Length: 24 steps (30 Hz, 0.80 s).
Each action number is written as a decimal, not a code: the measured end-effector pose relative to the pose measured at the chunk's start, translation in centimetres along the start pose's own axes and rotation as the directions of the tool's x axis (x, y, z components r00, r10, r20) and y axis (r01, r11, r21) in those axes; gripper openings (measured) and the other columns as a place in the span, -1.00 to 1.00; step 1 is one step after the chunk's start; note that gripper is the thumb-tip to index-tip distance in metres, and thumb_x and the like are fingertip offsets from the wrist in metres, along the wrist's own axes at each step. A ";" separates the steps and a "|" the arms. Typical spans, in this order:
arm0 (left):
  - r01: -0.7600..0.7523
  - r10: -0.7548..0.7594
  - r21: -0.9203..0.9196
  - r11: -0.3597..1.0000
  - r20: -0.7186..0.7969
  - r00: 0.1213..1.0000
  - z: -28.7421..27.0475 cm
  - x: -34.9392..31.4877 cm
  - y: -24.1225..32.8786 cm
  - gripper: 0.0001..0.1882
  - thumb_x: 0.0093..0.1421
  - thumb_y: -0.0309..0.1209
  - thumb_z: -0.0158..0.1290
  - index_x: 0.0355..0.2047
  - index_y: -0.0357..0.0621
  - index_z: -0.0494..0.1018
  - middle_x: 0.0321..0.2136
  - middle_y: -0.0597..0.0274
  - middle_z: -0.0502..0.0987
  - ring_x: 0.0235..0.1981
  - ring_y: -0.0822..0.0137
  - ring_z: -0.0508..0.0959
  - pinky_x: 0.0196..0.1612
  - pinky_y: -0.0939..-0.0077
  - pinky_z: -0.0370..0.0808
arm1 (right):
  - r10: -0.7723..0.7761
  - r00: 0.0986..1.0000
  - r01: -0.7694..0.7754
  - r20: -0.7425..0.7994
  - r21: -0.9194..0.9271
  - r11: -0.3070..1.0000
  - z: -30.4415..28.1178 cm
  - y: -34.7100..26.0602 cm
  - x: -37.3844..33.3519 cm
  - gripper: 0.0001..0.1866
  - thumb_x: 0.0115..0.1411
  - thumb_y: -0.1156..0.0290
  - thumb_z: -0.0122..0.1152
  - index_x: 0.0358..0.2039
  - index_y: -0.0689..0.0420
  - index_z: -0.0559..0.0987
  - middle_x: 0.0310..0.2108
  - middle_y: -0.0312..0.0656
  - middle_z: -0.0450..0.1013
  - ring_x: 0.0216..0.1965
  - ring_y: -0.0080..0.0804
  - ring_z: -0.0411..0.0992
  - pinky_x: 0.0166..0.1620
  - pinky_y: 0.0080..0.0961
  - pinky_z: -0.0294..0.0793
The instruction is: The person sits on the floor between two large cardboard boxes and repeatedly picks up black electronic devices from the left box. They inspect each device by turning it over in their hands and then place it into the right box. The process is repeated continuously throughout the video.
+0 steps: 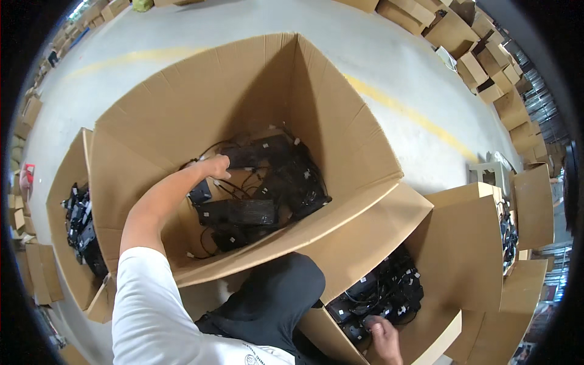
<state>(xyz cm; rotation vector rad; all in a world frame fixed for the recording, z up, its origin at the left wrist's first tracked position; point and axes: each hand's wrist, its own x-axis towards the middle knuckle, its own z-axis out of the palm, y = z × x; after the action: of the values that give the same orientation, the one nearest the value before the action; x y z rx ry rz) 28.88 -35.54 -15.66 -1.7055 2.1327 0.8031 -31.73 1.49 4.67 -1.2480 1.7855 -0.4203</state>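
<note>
My left arm reaches down into a large open cardboard box (152, 115). Inside it my left hand (217, 167) is closed at the near end of a flat black cabled unit (241, 157). More black rectangular units (237, 212) with thin cables lie loosely on the box bottom around it. Lower right, my right hand (384, 339) hangs over a smaller open box (459, 255), its fingers curled together. Something small and greyish shows at those fingertips, too unclear to name. Beneath it lies a heap of black cabled units (389, 286).
Left of the large box stands another carton (67, 164) with black parts (82, 234). My bent knee (286, 280) is between the boxes. More cartons (528, 204) and a grey stool (490, 173) stand at the right. A yellow line (413, 118) crosses the floor.
</note>
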 end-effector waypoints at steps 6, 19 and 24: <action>-0.215 0.158 -0.366 0.905 -0.181 0.971 5.5 6.0 9.5 -0.47 0.27 -0.06 0.16 -0.23 -0.44 0.57 -0.19 -0.35 0.58 -0.10 -0.20 0.59 -0.05 -0.03 0.51 | 0.095 0.990 -0.102 0.102 0.065 0.993 6.1 4.4 0.9 -0.60 0.46 0.21 0.05 -0.08 0.34 0.61 -0.24 -0.08 0.60 -0.16 -0.37 0.54 -0.04 -0.43 0.49; -0.451 0.531 0.309 0.837 -0.258 0.807 5.1 18.1 16.0 -0.46 0.27 -0.42 0.02 0.28 -0.13 0.36 0.46 -0.10 0.02 0.46 -0.17 0.04 0.48 -0.04 0.03 | 0.273 0.962 -0.274 -0.028 -0.025 0.961 8.6 1.9 2.6 -0.72 0.37 0.34 0.18 -0.10 0.31 0.65 -0.18 -0.06 0.63 -0.11 -0.35 0.58 0.00 -0.42 0.52; -0.126 0.353 0.515 0.848 -0.372 0.859 9.0 20.0 12.2 -0.63 0.29 -0.24 0.03 0.00 -0.07 0.65 0.46 -0.08 0.07 0.47 -0.06 0.04 0.40 -0.10 0.11 | 0.106 0.990 -0.098 0.095 -0.090 0.991 6.4 -0.3 4.3 -0.63 0.38 0.20 0.20 -0.03 0.27 0.62 -0.14 0.00 0.61 -0.07 -0.21 0.59 0.03 -0.34 0.55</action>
<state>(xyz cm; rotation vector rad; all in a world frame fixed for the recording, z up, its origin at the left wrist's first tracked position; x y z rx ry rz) 11.02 -44.42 -30.90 -1.4618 2.6110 -0.1188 -26.73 -1.13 -0.68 -1.2084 1.7885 -0.2222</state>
